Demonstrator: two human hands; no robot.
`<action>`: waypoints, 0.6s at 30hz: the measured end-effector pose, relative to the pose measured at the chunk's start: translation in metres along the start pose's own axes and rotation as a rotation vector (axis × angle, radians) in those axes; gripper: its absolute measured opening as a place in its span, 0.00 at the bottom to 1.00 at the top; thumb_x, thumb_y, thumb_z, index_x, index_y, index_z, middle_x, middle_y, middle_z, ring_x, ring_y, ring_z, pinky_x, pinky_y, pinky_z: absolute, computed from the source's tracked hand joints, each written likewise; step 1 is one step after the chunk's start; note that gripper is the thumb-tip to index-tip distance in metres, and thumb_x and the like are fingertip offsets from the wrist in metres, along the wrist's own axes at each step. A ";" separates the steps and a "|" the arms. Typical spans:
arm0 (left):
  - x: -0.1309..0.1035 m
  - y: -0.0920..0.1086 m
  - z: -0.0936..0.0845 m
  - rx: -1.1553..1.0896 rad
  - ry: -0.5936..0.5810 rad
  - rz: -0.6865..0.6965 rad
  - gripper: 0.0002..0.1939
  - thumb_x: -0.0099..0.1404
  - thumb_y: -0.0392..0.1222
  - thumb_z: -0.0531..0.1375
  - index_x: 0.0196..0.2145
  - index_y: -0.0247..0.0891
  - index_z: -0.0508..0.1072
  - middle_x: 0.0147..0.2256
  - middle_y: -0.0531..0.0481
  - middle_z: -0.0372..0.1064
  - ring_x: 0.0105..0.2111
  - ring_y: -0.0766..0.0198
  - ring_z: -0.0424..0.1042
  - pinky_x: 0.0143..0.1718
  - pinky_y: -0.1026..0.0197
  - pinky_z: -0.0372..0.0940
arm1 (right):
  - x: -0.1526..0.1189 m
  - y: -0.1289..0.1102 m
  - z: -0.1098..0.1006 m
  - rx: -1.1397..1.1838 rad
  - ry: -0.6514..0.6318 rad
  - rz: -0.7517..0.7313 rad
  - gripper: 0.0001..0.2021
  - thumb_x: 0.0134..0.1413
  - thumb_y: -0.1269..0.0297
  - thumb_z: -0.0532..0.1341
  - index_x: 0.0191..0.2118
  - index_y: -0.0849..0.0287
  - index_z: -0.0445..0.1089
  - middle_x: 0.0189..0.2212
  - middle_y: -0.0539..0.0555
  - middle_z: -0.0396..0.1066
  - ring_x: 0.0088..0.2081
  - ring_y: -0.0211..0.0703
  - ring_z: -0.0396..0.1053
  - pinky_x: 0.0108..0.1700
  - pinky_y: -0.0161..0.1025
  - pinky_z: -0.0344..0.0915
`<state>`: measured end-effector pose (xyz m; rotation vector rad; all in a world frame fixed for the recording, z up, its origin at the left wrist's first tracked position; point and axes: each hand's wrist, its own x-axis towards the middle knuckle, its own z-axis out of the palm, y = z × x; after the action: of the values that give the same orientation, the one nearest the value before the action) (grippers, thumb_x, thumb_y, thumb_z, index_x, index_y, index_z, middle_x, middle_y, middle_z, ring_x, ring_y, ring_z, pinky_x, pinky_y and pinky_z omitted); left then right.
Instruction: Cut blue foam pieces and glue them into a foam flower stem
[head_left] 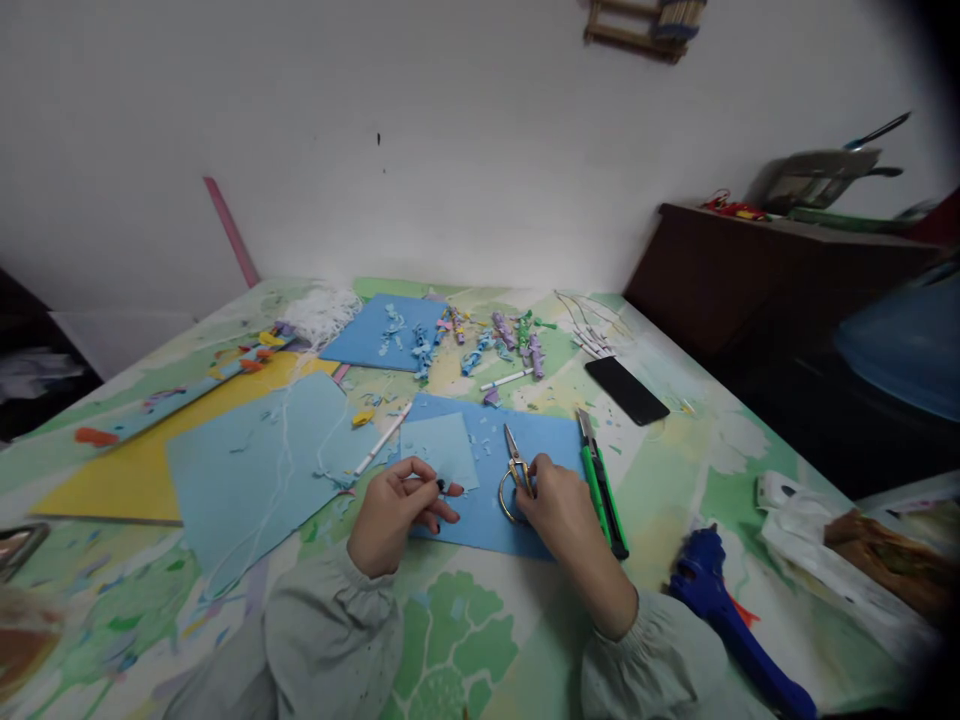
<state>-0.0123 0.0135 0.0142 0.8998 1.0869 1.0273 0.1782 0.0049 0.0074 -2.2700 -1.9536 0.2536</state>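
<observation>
My right hand [556, 500] has its fingers closed on the gold handle of a small pair of scissors [514, 452]. The scissors rest on a blue foam sheet [487, 528], blades pointing away from me. Over the lower edge of a light blue square sheet [435, 445], my left hand [391, 510] holds thumb and forefinger together in a pinch, other fingers partly stretched. Whatever may be between them is too small to make out. Just right of my right hand lies a green utility knife [604, 490], its blade partly out. A white stick [382, 438] lies beyond my left hand.
Large light blue [247, 450] and yellow [112, 485] sheets cover the left. Curled foam pieces [480, 352] and scraps lie behind, near white string [319, 312]. On the right are a black phone [626, 390], a blue glue gun [716, 600] and a white plastic bag [817, 565].
</observation>
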 end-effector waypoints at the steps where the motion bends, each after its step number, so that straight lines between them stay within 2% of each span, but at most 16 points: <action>1: 0.000 0.000 0.000 0.003 -0.003 -0.001 0.16 0.47 0.43 0.66 0.26 0.36 0.61 0.24 0.47 0.75 0.17 0.66 0.71 0.14 0.71 0.58 | -0.001 -0.003 0.000 -0.010 -0.002 0.025 0.07 0.52 0.67 0.57 0.37 0.63 0.65 0.30 0.61 0.72 0.33 0.53 0.71 0.29 0.39 0.54; 4: 0.002 -0.001 -0.002 0.011 0.010 0.008 0.16 0.47 0.42 0.66 0.28 0.35 0.63 0.21 0.49 0.74 0.18 0.67 0.71 0.14 0.72 0.58 | -0.004 -0.008 -0.002 -0.010 0.003 0.075 0.12 0.48 0.69 0.56 0.41 0.65 0.63 0.29 0.61 0.72 0.31 0.55 0.71 0.27 0.39 0.52; 7: 0.004 -0.002 -0.004 0.009 0.029 0.001 0.15 0.48 0.41 0.65 0.31 0.33 0.66 0.20 0.48 0.73 0.23 0.63 0.74 0.17 0.71 0.61 | -0.003 -0.005 -0.004 0.056 0.005 0.080 0.21 0.45 0.71 0.57 0.48 0.69 0.60 0.27 0.61 0.72 0.29 0.54 0.70 0.26 0.38 0.51; 9: 0.004 -0.003 -0.004 -0.005 0.053 -0.024 0.16 0.48 0.41 0.66 0.33 0.32 0.67 0.23 0.46 0.75 0.26 0.62 0.75 0.19 0.70 0.63 | 0.000 0.000 -0.006 0.188 -0.002 0.079 0.26 0.43 0.73 0.57 0.52 0.70 0.57 0.25 0.57 0.71 0.28 0.50 0.69 0.26 0.36 0.51; 11: 0.004 -0.002 -0.005 -0.036 0.093 -0.057 0.17 0.47 0.41 0.67 0.34 0.32 0.68 0.26 0.44 0.76 0.25 0.62 0.76 0.20 0.69 0.64 | 0.002 0.004 -0.007 0.406 0.014 0.066 0.26 0.44 0.71 0.58 0.52 0.66 0.57 0.21 0.51 0.68 0.25 0.44 0.66 0.26 0.35 0.51; 14: 0.003 -0.002 -0.005 -0.095 0.126 -0.083 0.19 0.44 0.41 0.68 0.33 0.32 0.69 0.26 0.44 0.77 0.24 0.63 0.75 0.20 0.69 0.65 | 0.000 0.003 -0.007 0.806 0.016 -0.044 0.19 0.45 0.60 0.60 0.45 0.61 0.64 0.17 0.45 0.59 0.21 0.38 0.57 0.24 0.33 0.49; 16: 0.002 -0.001 -0.005 -0.129 0.116 -0.069 0.20 0.43 0.42 0.69 0.32 0.32 0.68 0.24 0.46 0.76 0.22 0.64 0.74 0.20 0.69 0.64 | -0.004 -0.001 -0.007 1.009 -0.074 -0.162 0.16 0.44 0.54 0.62 0.36 0.60 0.66 0.17 0.44 0.54 0.21 0.35 0.52 0.23 0.33 0.47; 18: 0.002 0.000 -0.006 -0.152 0.100 -0.054 0.19 0.43 0.43 0.69 0.31 0.32 0.68 0.22 0.48 0.75 0.21 0.65 0.73 0.19 0.70 0.63 | -0.010 -0.007 -0.007 1.088 -0.201 -0.237 0.16 0.43 0.51 0.62 0.27 0.60 0.63 0.18 0.44 0.51 0.21 0.33 0.49 0.23 0.32 0.46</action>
<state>-0.0172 0.0161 0.0120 0.7000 1.0944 1.1034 0.1718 -0.0040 0.0161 -1.3197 -1.5099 1.1914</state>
